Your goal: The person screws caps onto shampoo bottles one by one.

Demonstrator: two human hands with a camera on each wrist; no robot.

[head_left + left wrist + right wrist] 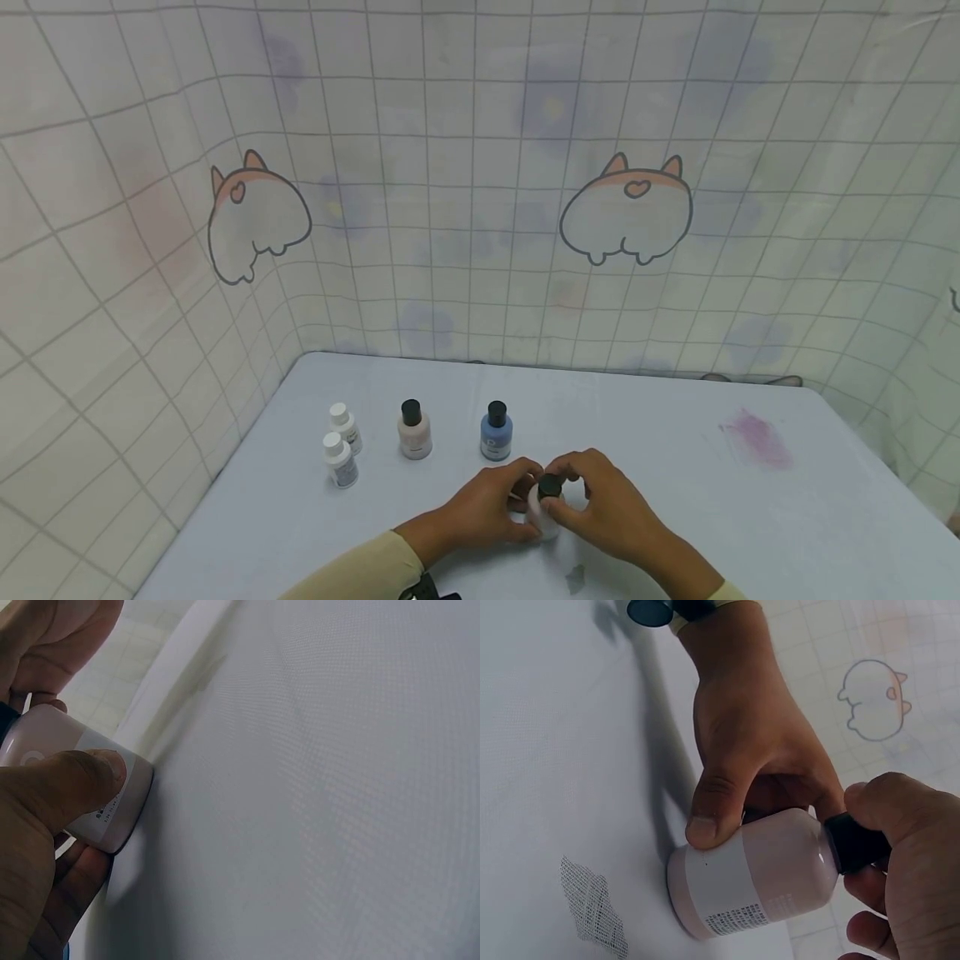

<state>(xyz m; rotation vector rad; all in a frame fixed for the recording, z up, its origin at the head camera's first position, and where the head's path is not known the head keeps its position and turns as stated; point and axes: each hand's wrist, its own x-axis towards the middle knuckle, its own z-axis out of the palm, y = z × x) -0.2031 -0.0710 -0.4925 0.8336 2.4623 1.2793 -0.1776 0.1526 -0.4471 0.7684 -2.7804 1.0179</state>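
Note:
A pale pink bottle (791, 859) with a white printed label stands on the white table in front of me. My left hand (491, 504) grips the bottle's body, its thumb laid across the label in the left wrist view. On the black cap (855, 841), the thumb and fingers of my right hand (611, 508) pinch from the other side. The cap sits on the bottle's neck. In the head view the two hands cover much of the bottle (546, 521).
Behind my hands stand a blue bottle (496, 435) and another pale pink bottle (414, 433), both black-capped. Two small white bottles (341, 462) are at the left. A pink stain (757, 437) marks the tabletop at right. A grid-patterned curtain (450, 250) hangs behind the table.

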